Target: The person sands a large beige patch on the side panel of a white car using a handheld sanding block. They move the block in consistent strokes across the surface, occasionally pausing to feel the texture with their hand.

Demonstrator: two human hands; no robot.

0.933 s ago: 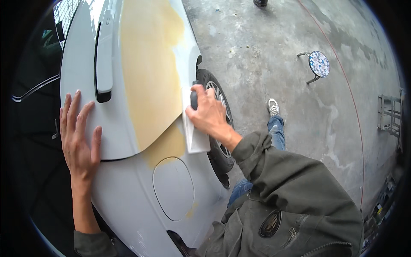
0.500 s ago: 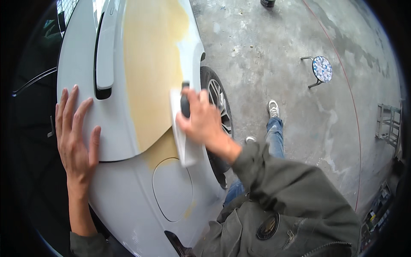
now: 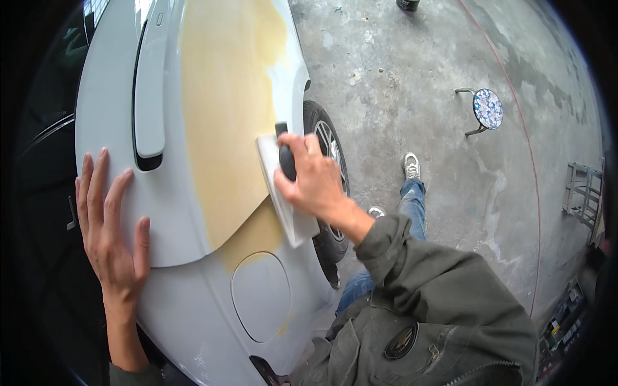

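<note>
- Well, a dark container [image 3: 407,4] stands on the concrete floor [image 3: 386,96] at the top edge of the frame, partly cut off; its contents cannot be made out.
- At the lower right, dark clutter [image 3: 566,321] lies by the edge of the floor, too small to tell apart.
- The right hand [image 3: 311,175], near the middle of the frame, is closed around the dark knob handle [image 3: 288,164] of a long white block [image 3: 293,215], thumb and fingers curled about it.
- That block lies aslant at the frame's centre, over the right border of a yellow-beige patch [image 3: 225,116] on the pale car body [image 3: 193,315], across the curved panel seam.
- The left hand [image 3: 112,248], at the left of the frame, is spread wide with fingers parted, laid on the car body and holding nothing.
- Above it, at the upper left, is a pale door handle [image 3: 151,90]; below centre, a rounded flap [image 3: 261,296] lies closed.
- The right hand and block partly hide the wheel [image 3: 325,138].
- A stool [image 3: 488,109] with a patterned seat stands at the upper right, left of a thin red line [image 3: 524,128]; a grey metal frame [image 3: 582,193] is at the right edge.
</note>
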